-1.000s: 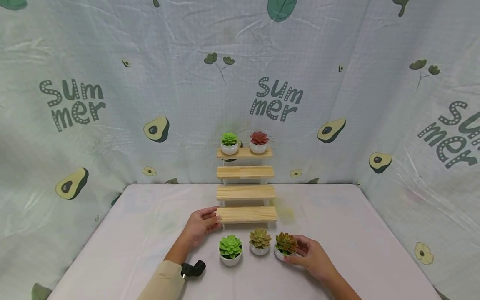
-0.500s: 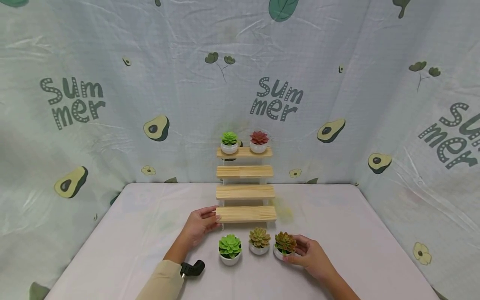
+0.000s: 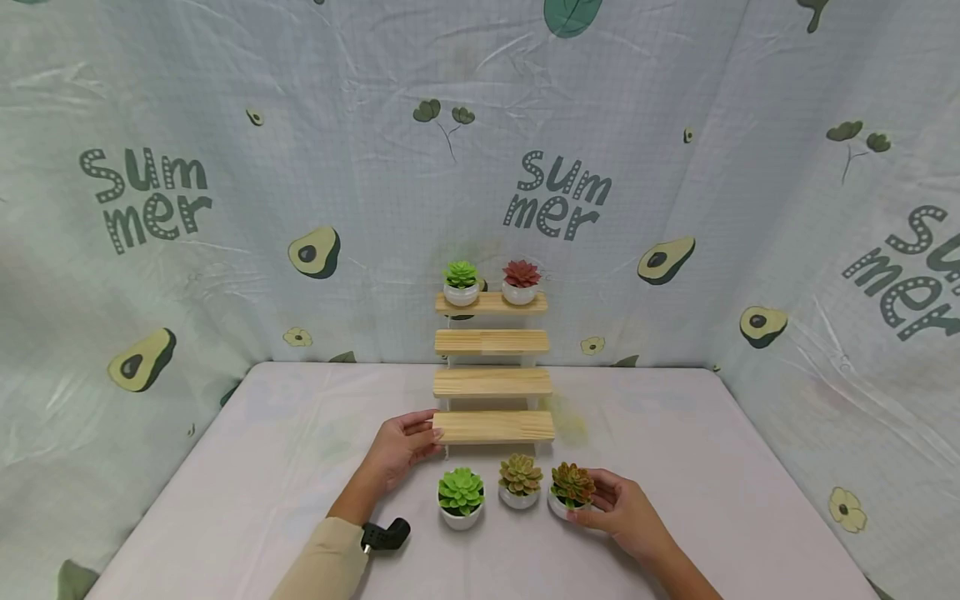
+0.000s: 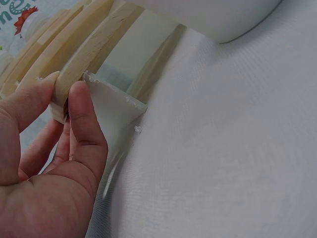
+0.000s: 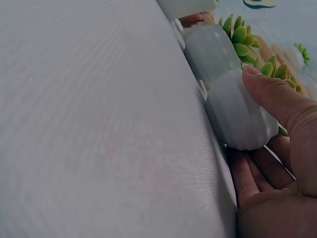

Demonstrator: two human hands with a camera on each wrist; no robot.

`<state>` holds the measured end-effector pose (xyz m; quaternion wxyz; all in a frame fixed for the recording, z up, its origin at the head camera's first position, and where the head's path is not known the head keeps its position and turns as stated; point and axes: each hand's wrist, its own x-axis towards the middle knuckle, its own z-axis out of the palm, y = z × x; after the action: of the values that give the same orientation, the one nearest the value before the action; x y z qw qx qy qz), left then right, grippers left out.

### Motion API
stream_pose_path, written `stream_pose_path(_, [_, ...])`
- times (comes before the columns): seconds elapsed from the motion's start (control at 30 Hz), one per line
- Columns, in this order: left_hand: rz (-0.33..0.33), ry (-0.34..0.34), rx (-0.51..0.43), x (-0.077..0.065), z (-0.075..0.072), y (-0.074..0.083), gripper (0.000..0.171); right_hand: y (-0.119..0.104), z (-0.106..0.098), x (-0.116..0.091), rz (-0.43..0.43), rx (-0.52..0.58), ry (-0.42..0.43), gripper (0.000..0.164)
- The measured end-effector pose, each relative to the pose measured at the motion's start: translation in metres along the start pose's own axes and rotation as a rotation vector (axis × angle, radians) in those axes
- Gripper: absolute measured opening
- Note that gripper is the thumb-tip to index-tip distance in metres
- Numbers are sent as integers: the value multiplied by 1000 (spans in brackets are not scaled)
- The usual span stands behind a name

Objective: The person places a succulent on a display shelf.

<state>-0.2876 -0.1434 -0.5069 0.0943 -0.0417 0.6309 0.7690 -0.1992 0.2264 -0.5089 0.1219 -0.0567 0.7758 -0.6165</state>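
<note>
My left hand [image 3: 401, 450] pinches the left end of the lowest board of a wooden tiered shelf [image 3: 491, 427]; in the left wrist view, thumb and forefinger [image 4: 84, 111] lie on either side of the board's end. My right hand [image 3: 622, 510] grips the white pot of a brownish-red succulent [image 3: 572, 485] from its right side, thumb in front. That pot [image 5: 240, 111] stands on the table in the right wrist view. To its left are a yellowish-tan succulent [image 3: 520, 479] and a bright green succulent [image 3: 461, 497], both in white pots before the shelf.
On the top board [image 3: 491, 305] stand a green succulent [image 3: 461, 282] at left and a red succulent [image 3: 521, 281] at right. A white cloth [image 3: 300, 433] covers the table. A printed curtain [image 3: 375, 192] closes off the back and sides.
Both hands and the pots stay where they were. Only the head view shifts slightly.
</note>
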Motion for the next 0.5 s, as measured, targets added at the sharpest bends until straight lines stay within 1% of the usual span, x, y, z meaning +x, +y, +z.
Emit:
stream_pose_path(0.27, [4,-14,8,0,0,0,50,2,-1,-1,11,-9,7,81])
stream_pose_path(0.5, [3,-11,10,-1,1,2,50,1,2,0,23,-37,67,79])
